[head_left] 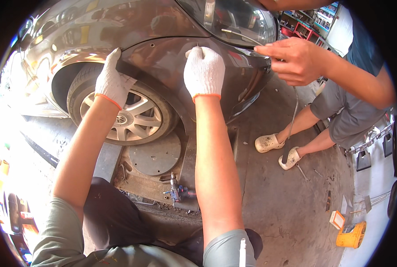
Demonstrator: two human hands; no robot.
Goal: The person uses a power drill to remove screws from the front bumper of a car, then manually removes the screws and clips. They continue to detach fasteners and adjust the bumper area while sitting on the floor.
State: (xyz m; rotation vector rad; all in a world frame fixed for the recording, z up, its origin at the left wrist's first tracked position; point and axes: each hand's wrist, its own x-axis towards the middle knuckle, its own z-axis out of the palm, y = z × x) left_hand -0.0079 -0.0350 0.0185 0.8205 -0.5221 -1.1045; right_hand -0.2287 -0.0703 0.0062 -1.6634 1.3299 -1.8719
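A dark brown car's front bumper [162, 58] and the fender [96, 31] above the wheel [122, 116] are in front of me. My left hand [112, 82], in a white knit glove with an orange cuff, grips the bumper's edge at the wheel arch, thumb toward the seam. Against the bumper face, below the headlight [238, 20], my right hand [204, 71] is closed in a matching glove. A small dark tip shows above its thumb; the rest is hidden. At the right, another person's bare hand [292, 60] holds a thin grey cable or hose [240, 34] near the headlight.
A cordless drill [175, 190] lies on the ground below the wheel, near a round metal plate [156, 153]. The other person's light clogs [269, 143] stand on the right. A wrench [302, 172] lies beside them; a yellow container [352, 235] is farther right.
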